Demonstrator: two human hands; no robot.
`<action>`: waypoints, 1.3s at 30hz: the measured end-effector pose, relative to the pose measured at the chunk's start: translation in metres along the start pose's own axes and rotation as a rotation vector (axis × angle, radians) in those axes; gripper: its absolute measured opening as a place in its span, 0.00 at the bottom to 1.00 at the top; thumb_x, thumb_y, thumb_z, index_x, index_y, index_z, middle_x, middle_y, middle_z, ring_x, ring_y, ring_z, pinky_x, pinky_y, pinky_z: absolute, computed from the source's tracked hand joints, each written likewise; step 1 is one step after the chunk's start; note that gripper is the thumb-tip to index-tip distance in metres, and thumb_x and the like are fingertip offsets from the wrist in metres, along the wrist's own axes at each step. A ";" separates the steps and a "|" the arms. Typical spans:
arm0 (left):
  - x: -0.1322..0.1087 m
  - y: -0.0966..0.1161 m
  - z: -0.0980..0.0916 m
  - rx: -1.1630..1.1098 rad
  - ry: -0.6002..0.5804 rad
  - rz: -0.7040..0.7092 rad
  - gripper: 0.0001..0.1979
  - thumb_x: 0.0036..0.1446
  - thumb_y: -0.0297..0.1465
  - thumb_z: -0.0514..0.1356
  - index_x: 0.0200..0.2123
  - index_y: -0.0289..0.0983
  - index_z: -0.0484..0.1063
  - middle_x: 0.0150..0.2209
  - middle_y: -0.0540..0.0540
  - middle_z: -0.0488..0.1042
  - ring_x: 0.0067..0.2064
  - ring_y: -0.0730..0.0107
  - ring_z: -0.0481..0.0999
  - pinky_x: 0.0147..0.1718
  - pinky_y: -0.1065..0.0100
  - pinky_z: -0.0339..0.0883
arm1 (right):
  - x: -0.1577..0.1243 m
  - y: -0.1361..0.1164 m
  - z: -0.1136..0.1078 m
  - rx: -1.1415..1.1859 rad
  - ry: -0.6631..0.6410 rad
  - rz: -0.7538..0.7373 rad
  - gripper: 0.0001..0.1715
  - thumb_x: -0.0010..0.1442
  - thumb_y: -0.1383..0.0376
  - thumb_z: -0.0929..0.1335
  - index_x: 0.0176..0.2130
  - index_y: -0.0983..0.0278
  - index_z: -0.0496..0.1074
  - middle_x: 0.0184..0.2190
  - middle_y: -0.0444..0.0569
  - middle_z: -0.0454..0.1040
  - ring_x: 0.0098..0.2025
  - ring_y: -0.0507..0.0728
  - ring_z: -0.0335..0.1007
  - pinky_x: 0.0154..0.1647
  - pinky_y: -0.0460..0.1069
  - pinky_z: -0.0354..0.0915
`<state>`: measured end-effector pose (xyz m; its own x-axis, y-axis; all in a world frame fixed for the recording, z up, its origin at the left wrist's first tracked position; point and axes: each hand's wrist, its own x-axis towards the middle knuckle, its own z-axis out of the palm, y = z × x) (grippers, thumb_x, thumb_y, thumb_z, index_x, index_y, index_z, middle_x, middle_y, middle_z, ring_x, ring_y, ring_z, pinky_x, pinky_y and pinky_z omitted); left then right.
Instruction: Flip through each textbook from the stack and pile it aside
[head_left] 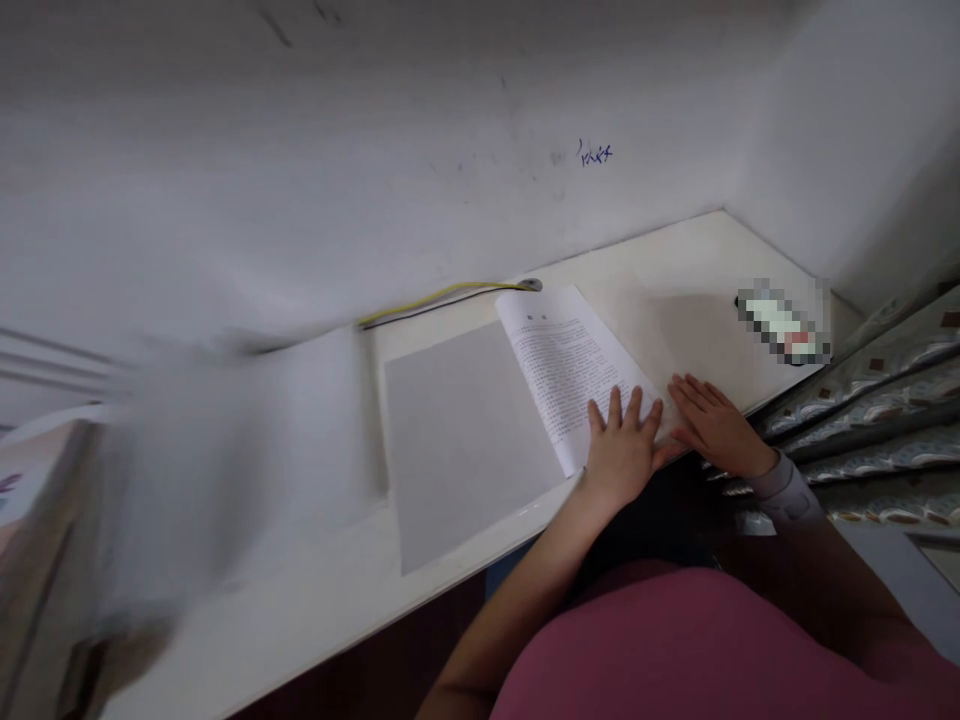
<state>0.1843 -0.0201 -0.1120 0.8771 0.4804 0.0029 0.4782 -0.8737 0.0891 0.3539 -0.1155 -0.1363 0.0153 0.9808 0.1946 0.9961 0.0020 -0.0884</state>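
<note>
A printed sheet of paper [559, 360] lies on the white tabletop, its text facing up and its left part lying over a grey sheet [469, 440]. My left hand [622, 445] rests on the lower right of the printed page, fingers spread. Just to the right, my right hand [716, 425] lies flat at the page's lower right corner, near the table's front edge, with its fingers stretched out. Neither hand grips anything. Whether the printed sheet is one page or several cannot be made out.
A pixelated object [784, 325] lies at the table's right end. Yellow and black cables [442, 295] run along the wall to a cable hole. Blurred white sheets [300, 430] are at the left. Patterned, wrapped panels [885, 390] stand to the right.
</note>
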 end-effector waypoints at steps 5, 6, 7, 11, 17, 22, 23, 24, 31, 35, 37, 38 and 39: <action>0.000 0.004 0.000 -0.015 0.002 0.031 0.35 0.61 0.53 0.46 0.65 0.42 0.55 0.66 0.38 0.54 0.66 0.37 0.49 0.58 0.33 0.47 | -0.001 -0.002 0.002 -0.032 0.009 0.006 0.35 0.67 0.52 0.55 0.65 0.70 0.55 0.65 0.62 0.55 0.67 0.65 0.49 0.63 0.63 0.53; -0.001 0.005 0.000 -0.017 0.004 0.036 0.35 0.61 0.53 0.45 0.65 0.42 0.55 0.66 0.38 0.54 0.66 0.38 0.49 0.58 0.33 0.47 | -0.001 -0.002 0.003 -0.038 0.010 0.005 0.35 0.67 0.52 0.55 0.65 0.70 0.54 0.65 0.62 0.55 0.67 0.65 0.49 0.62 0.63 0.52; -0.002 0.006 0.000 -0.018 0.008 0.037 0.35 0.60 0.53 0.45 0.65 0.42 0.55 0.67 0.38 0.54 0.67 0.38 0.49 0.58 0.33 0.47 | -0.001 -0.002 0.003 -0.042 0.013 0.004 0.35 0.67 0.52 0.55 0.65 0.69 0.54 0.65 0.62 0.55 0.67 0.65 0.49 0.62 0.63 0.52; -0.002 0.008 0.001 -0.010 0.012 0.028 0.35 0.60 0.53 0.46 0.65 0.42 0.55 0.67 0.38 0.53 0.67 0.38 0.48 0.58 0.33 0.47 | -0.002 -0.002 0.005 -0.053 0.024 -0.004 0.35 0.67 0.52 0.56 0.64 0.69 0.55 0.65 0.61 0.55 0.67 0.65 0.49 0.63 0.63 0.52; 0.002 0.010 0.003 -0.003 0.019 0.026 0.36 0.60 0.54 0.45 0.65 0.41 0.54 0.67 0.38 0.53 0.66 0.37 0.48 0.58 0.33 0.47 | -0.002 -0.003 0.005 -0.068 0.007 0.005 0.35 0.66 0.51 0.56 0.63 0.71 0.57 0.65 0.61 0.55 0.66 0.66 0.50 0.63 0.62 0.52; -0.003 0.010 0.004 -0.003 0.011 0.051 0.37 0.61 0.54 0.43 0.65 0.38 0.55 0.67 0.38 0.53 0.67 0.40 0.49 0.59 0.35 0.46 | -0.005 -0.004 0.005 -0.035 0.031 0.004 0.38 0.66 0.51 0.56 0.65 0.72 0.53 0.65 0.63 0.54 0.67 0.66 0.49 0.63 0.63 0.51; -0.004 0.010 0.003 -0.006 0.008 0.051 0.37 0.61 0.54 0.43 0.65 0.38 0.55 0.67 0.38 0.53 0.67 0.40 0.49 0.59 0.35 0.46 | -0.005 -0.005 0.005 -0.028 0.037 0.005 0.38 0.66 0.51 0.56 0.66 0.72 0.51 0.65 0.63 0.54 0.67 0.66 0.48 0.63 0.63 0.51; -0.004 0.010 0.002 -0.010 0.003 0.050 0.37 0.61 0.54 0.43 0.65 0.37 0.55 0.67 0.38 0.52 0.67 0.40 0.48 0.59 0.35 0.46 | -0.006 -0.005 0.004 -0.024 0.041 0.007 0.39 0.66 0.50 0.56 0.66 0.72 0.51 0.65 0.63 0.54 0.67 0.66 0.48 0.63 0.63 0.51; -0.005 0.008 -0.008 -0.050 -0.047 0.097 0.37 0.60 0.55 0.46 0.66 0.40 0.53 0.67 0.40 0.52 0.67 0.37 0.47 0.59 0.35 0.47 | -0.004 -0.007 0.003 -0.046 0.014 0.002 0.40 0.64 0.46 0.57 0.64 0.68 0.56 0.65 0.62 0.55 0.66 0.68 0.49 0.62 0.65 0.51; -0.012 0.002 -0.008 -0.058 -0.050 0.143 0.36 0.61 0.54 0.45 0.65 0.40 0.54 0.67 0.42 0.53 0.67 0.40 0.47 0.60 0.36 0.46 | -0.004 -0.006 0.002 -0.058 0.004 -0.012 0.41 0.63 0.45 0.58 0.65 0.67 0.55 0.65 0.64 0.54 0.67 0.68 0.48 0.62 0.65 0.51; -0.015 0.000 -0.008 -0.061 -0.056 0.150 0.35 0.61 0.53 0.44 0.65 0.40 0.55 0.67 0.42 0.53 0.67 0.41 0.47 0.60 0.36 0.46 | -0.004 -0.006 0.001 -0.069 -0.001 -0.016 0.41 0.63 0.45 0.59 0.65 0.66 0.55 0.65 0.65 0.54 0.67 0.69 0.48 0.62 0.65 0.51; -0.016 0.000 -0.008 -0.063 -0.058 0.152 0.35 0.61 0.53 0.44 0.64 0.40 0.56 0.67 0.42 0.53 0.67 0.41 0.47 0.60 0.36 0.46 | -0.004 -0.006 0.000 -0.074 -0.003 -0.017 0.40 0.63 0.45 0.59 0.65 0.65 0.55 0.65 0.65 0.53 0.67 0.69 0.48 0.61 0.65 0.52; -0.017 0.000 -0.008 -0.063 -0.060 0.154 0.35 0.61 0.54 0.44 0.64 0.39 0.56 0.67 0.42 0.53 0.67 0.41 0.47 0.60 0.36 0.46 | -0.004 -0.007 -0.001 -0.077 -0.006 -0.019 0.40 0.63 0.46 0.59 0.65 0.65 0.55 0.65 0.66 0.53 0.66 0.69 0.48 0.61 0.65 0.52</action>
<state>0.1690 -0.0278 -0.1037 0.9416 0.3345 -0.0382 0.3363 -0.9291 0.1540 0.3473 -0.1192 -0.1359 -0.0041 0.9818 0.1901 0.9999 0.0060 -0.0095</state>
